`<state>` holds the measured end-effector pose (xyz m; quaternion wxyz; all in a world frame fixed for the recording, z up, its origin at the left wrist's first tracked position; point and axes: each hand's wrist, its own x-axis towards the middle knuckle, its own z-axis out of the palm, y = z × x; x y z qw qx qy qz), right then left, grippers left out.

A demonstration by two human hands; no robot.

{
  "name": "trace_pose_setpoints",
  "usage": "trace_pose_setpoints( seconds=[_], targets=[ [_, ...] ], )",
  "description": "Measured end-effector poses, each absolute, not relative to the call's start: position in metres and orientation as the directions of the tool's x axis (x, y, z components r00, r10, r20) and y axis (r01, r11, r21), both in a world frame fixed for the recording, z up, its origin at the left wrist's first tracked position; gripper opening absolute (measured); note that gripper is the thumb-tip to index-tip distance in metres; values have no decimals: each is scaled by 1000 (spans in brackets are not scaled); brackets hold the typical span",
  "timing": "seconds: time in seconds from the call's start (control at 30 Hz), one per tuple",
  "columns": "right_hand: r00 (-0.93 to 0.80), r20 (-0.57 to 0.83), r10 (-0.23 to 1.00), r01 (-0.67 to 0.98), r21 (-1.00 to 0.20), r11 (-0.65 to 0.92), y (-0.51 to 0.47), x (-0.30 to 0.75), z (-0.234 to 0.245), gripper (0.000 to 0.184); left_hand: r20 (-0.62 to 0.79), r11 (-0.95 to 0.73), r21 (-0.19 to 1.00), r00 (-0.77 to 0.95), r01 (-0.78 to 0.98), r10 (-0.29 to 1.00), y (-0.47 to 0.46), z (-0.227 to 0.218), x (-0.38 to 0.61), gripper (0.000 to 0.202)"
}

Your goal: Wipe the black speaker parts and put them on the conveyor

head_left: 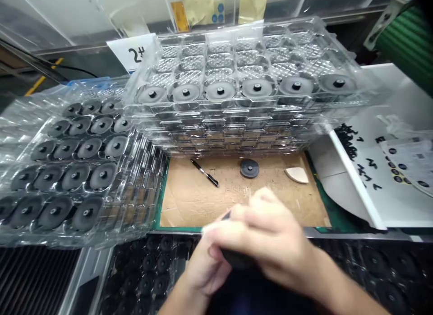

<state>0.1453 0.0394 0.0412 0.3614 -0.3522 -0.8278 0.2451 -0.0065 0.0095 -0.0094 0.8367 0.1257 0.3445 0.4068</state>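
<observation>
My left hand point(208, 265) and my right hand point(270, 233) are together low in the middle, somewhat blurred. Both are closed around a dark part point(235, 257), mostly covered by fingers; its full shape cannot be made out. Beyond them on the cardboard sheet point(182, 202) lies a dark grey rounded disc point(249, 168) with a small hub. A black pen point(204, 173) is to its left, and a pale wedge-shaped piece point(297, 174) to its right.
A stack of clear plastic trays point(216, 112) rises behind the cardboard, its top front row holding grey discs. Another tray stack point(111, 193) with grey discs stands at the left. On the right, a white bin point(358, 188) holds small black pieces point(348, 141). A green ribbed hose point(406, 44) hangs upper right.
</observation>
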Motion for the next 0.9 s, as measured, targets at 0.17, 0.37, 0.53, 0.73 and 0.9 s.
trace_pose_setpoints(
  seconds=[0.17,0.37,0.53,0.73,0.9],
  targets=[
    [-160,-11,987,474,-878,67,34,173,-24,22,-452,596,424,412,-682,791,8,-14,-10,65],
    [15,-197,980,405,-895,-187,3,180,-86,27,-534,588,447,327,-674,780,4,-17,-6,63],
    [134,72,988,448,-894,5,7,177,-14,23,-513,587,479,336,-653,790,6,-11,5,59],
    [-303,364,881,425,-776,466,11,148,38,23,-504,555,516,293,-652,813,5,-11,12,57],
    [-310,328,892,478,-758,444,22,139,35,21,-526,567,552,273,-611,806,1,-9,9,59]
  ],
)
